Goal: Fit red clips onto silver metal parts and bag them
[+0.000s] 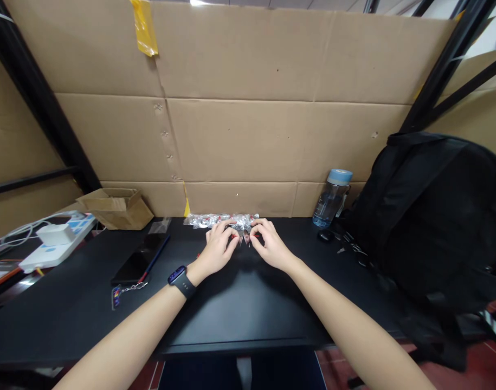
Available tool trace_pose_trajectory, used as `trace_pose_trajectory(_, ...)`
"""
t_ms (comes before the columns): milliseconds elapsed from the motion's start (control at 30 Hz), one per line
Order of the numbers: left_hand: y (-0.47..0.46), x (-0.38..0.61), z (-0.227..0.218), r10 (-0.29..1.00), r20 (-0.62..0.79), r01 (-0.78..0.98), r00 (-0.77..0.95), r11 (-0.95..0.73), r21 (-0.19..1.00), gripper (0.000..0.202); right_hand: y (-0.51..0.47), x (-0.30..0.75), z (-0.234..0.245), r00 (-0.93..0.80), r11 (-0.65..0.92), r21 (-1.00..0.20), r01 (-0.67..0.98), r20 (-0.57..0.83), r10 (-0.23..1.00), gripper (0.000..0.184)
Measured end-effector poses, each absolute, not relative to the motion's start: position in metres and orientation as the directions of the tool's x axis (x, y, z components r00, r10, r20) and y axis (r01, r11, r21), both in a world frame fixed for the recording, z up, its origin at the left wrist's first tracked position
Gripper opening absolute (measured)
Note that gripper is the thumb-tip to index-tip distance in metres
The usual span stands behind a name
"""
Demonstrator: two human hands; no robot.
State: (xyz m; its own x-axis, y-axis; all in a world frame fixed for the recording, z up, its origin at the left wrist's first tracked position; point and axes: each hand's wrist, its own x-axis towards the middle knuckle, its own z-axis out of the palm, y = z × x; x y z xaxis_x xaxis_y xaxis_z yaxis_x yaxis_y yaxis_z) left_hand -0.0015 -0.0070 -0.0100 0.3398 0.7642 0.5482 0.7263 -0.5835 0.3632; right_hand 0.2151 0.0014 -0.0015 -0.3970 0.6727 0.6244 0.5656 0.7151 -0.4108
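My left hand (218,248) and my right hand (271,245) rest side by side on the black desk (239,309), fingers curled and pinched together around a small clear plastic packet with red parts (245,236) held between them. Just behind the hands lies a pile of similar clear packets with red and silver bits (219,220) against the cardboard wall. A dark smartwatch (181,280) sits on my left wrist. What exactly is in the packet is too small to tell.
A black phone (139,260) with a pen and keychain lies left. A small cardboard box (115,207) and a white power strip (55,244) stand further left. A blue-capped water bottle (332,199) and a large black backpack (430,216) stand right. Cardboard wall (272,108) behind.
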Motion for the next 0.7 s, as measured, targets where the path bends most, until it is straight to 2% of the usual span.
trace_pose_trajectory(167,-0.009,0.001,-0.009,0.752,0.581,0.716,0.311,-0.588,0.377,0.02,-0.006,0.208,0.0,-0.369,0.656,-0.423,0.626,0.58,0.726,0.007)
trace_pose_trajectory(367,-0.007,-0.001,-0.009,0.753,0.575,0.724,0.32,-0.586,0.363,0.021,-0.004,0.211,0.001,-0.412,0.678,-0.458,0.574,0.554,0.723,0.009)
trace_pose_trajectory(567,-0.001,-0.007,-0.013,0.776,0.506,0.748,0.378,-0.578,0.327,0.015,0.001,0.214,-0.002,-0.468,0.675,-0.456,0.58,0.491,0.735,0.011)
trace_pose_trajectory(700,0.004,-0.009,-0.021,0.799,0.43,0.743,0.421,-0.575,0.343,0.015,0.001,0.212,-0.008,-0.503,0.647,-0.45,0.616,0.408,0.762,0.012)
